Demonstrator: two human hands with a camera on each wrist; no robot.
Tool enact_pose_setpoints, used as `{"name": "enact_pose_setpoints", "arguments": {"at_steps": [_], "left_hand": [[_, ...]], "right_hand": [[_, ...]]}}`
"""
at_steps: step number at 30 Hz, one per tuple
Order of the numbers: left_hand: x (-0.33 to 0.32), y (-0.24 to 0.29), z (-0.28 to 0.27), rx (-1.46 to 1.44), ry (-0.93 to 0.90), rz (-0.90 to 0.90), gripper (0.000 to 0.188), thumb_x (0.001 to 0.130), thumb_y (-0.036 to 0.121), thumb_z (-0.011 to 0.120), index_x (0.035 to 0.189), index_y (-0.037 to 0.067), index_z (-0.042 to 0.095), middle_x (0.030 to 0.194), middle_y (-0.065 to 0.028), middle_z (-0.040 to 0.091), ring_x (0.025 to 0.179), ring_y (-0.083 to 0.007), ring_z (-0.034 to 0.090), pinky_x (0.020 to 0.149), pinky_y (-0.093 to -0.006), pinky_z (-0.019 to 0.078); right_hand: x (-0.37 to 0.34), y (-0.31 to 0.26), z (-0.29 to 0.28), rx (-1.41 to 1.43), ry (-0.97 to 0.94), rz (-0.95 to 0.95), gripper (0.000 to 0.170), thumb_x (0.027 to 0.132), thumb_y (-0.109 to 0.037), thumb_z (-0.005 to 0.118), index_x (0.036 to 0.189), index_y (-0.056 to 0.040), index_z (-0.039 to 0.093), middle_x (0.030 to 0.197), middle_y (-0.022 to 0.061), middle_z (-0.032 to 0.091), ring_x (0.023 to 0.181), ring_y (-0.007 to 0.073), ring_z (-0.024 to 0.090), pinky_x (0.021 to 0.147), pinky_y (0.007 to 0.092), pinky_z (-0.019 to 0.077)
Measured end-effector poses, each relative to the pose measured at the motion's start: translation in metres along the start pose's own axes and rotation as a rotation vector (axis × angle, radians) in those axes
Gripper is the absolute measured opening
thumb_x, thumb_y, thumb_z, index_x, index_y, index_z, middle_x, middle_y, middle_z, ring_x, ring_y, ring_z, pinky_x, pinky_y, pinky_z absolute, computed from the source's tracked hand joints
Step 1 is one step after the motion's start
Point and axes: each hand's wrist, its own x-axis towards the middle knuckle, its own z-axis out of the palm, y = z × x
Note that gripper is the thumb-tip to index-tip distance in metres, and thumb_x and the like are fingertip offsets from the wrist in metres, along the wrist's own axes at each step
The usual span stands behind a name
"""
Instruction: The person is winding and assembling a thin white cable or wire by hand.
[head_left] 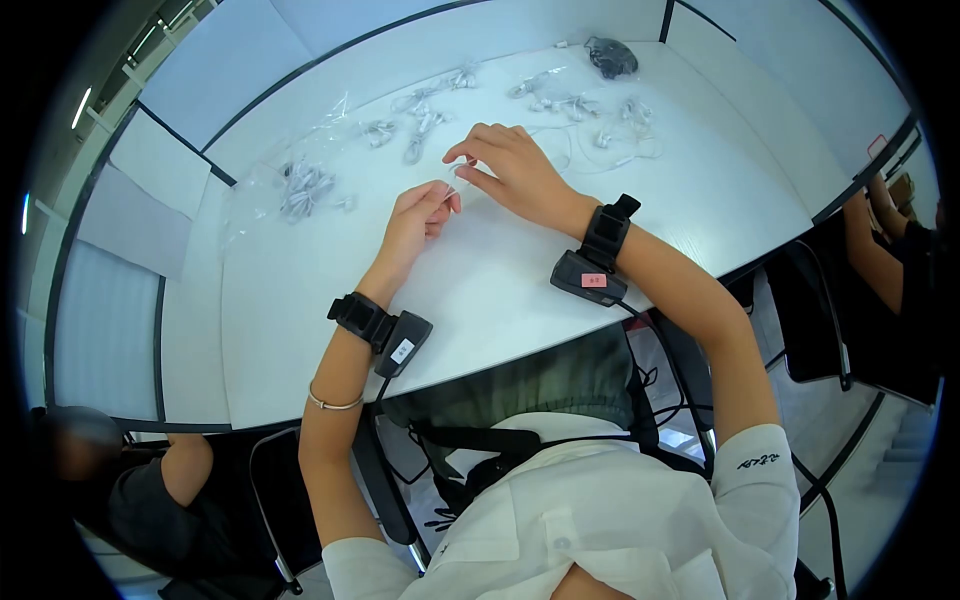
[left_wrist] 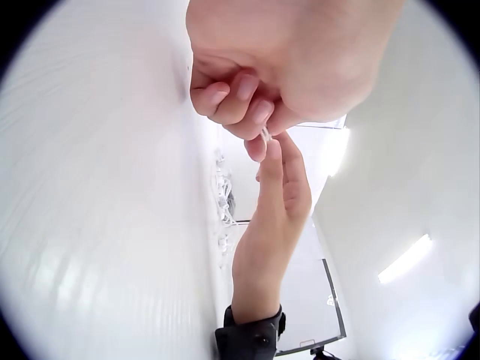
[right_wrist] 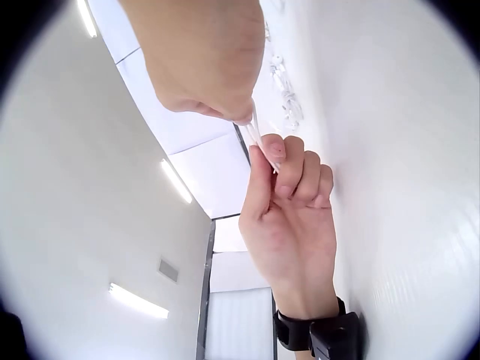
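Note:
Both hands meet over the white table [head_left: 480,290], with a thin white cable [right_wrist: 259,142] running between them. My left hand [head_left: 418,218] pinches one part of it between thumb and forefinger, its other fingers curled in. From the right, my right hand [head_left: 525,178] comes in above and pinches the cable with thumb and fingertips. In the right wrist view the short stretch between the two grips looks doubled, two strands lying close together. Most of the rest of the cable is hidden by the fingers.
Several coiled white cables [head_left: 425,122] lie beyond the hands, some by clear plastic. A larger white pile [head_left: 305,188] sits at the left and a black bundle [head_left: 612,58] at the back right. A loose cable [head_left: 600,168] loops right of the hands. Low partitions [head_left: 400,42] enclose the table.

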Motion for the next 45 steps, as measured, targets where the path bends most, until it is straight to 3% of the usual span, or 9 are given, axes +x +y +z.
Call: {"name": "enact_pose_setpoints", "arguments": {"at_steps": [9,22,25,28,31,34,37,40,45], "left_hand": [[0.0,0.001,0.003,0.09,0.05,0.019,0.031,0.093,0.03,0.043,0.072,0.007,0.049,0.06,0.0078,0.032,0.051,-0.0016,0.023,0.045,-0.0186,0.0184],[0.006,-0.007,-0.007,0.142,0.208,0.103,0.033,0.094,0.031,0.042,0.07,0.008,0.045,0.057,0.0066,0.033,0.048,-0.0017,0.025,0.043,-0.0189,0.0204],[0.007,-0.008,-0.004,0.126,0.198,0.159,0.033,0.094,0.031,0.042,0.07,0.009,0.044,0.057,0.007,0.032,0.048,-0.0016,0.025,0.043,-0.019,0.0206],[0.007,-0.008,-0.005,0.138,0.175,0.182,0.033,0.094,0.031,0.042,0.071,0.008,0.044,0.057,0.007,0.031,0.048,-0.0019,0.025,0.043,-0.0191,0.0212],[0.008,-0.011,-0.006,0.122,0.132,0.196,0.033,0.094,0.031,0.042,0.071,0.008,0.044,0.056,0.0066,0.031,0.048,-0.0025,0.026,0.044,-0.0191,0.0225],[0.006,-0.006,-0.004,0.109,0.11,0.166,0.032,0.095,0.03,0.04,0.072,0.008,0.044,0.057,0.005,0.033,0.049,-0.0043,0.03,0.047,-0.0192,0.0274],[0.005,-0.004,-0.002,0.123,0.115,0.174,0.032,0.095,0.029,0.039,0.072,0.008,0.043,0.06,0.0027,0.038,0.053,-0.0066,0.036,0.052,-0.0201,0.033],[0.004,-0.002,-0.001,0.117,0.105,0.229,0.032,0.095,0.028,0.039,0.072,0.007,0.043,0.066,0.0005,0.043,0.061,-0.009,0.044,0.06,-0.0225,0.0383],[0.007,-0.006,-0.001,0.134,0.04,0.332,0.031,0.096,0.027,0.038,0.073,0.007,0.044,0.073,-0.0005,0.047,0.073,-0.0109,0.049,0.078,-0.0279,0.0428]], "right_hand": [[-0.001,0.002,-0.002,-0.076,-0.018,-0.018,0.012,0.085,-0.019,0.055,0.085,-0.0082,0.06,0.089,0.0027,0.053,0.083,0.0187,0.05,0.078,0.0312,0.0344],[0.003,0.011,-0.019,-0.269,0.088,-0.032,0.004,0.078,-0.014,0.061,0.08,-0.0101,0.061,0.087,0.0011,0.053,0.089,0.0176,0.049,0.085,0.0341,0.0347],[0.004,0.006,-0.018,-0.22,0.095,-0.003,0.006,0.078,-0.014,0.061,0.083,-0.0105,0.062,0.08,0.0002,0.054,0.083,0.0161,0.051,0.083,0.0332,0.0353],[0.003,0.006,-0.018,-0.183,-0.04,0.054,0.009,0.079,-0.016,0.061,0.087,-0.0117,0.062,0.073,0.0,0.055,0.073,0.0175,0.051,0.08,0.0319,0.0349],[0.001,0.005,-0.016,-0.115,-0.04,0.092,0.012,0.08,-0.018,0.059,0.088,-0.0081,0.061,0.062,0.002,0.058,0.062,0.0194,0.055,0.075,0.0326,0.0392],[0.002,0.003,-0.016,-0.088,-0.117,0.184,0.015,0.081,-0.02,0.058,0.087,-0.0061,0.06,0.061,0.004,0.06,0.056,0.0224,0.055,0.064,0.0316,0.042],[0.001,0.004,-0.014,0.057,-0.206,0.272,0.015,0.083,-0.02,0.057,0.087,-0.0065,0.059,0.057,0.0036,0.058,0.048,0.0132,0.05,0.049,0.0264,0.0379],[0.005,-0.001,-0.018,0.445,-0.338,0.417,0.016,0.085,-0.021,0.055,0.087,-0.0049,0.056,0.06,0.0031,0.059,0.051,0.0087,0.05,0.052,0.0253,0.0386],[0.003,0.0,-0.009,0.87,-0.331,0.457,0.017,0.088,-0.021,0.052,0.09,-0.0038,0.05,0.068,0.0068,0.062,0.058,0.0093,0.053,0.058,0.0237,0.0415]]}}
